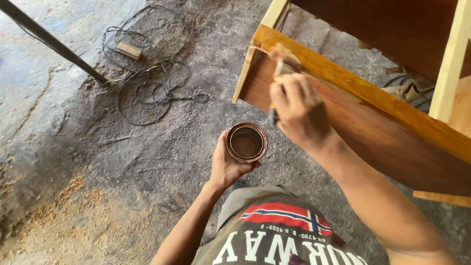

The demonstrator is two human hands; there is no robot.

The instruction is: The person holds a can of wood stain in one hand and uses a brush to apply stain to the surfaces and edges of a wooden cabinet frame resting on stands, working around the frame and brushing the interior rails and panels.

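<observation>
Your right hand (299, 110) grips a paintbrush (280, 68), staining the brown wooden panel's (373, 132) top edge. Just left of the panel, your left hand (226, 164) clasps a round rusty tin of brown stain (246, 143); reloading likely comes next.

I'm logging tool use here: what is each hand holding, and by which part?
Left hand grips a small round tin by its side wall. Right hand holds a paintbrush by its handle, bristles against the wooden panel.
</observation>
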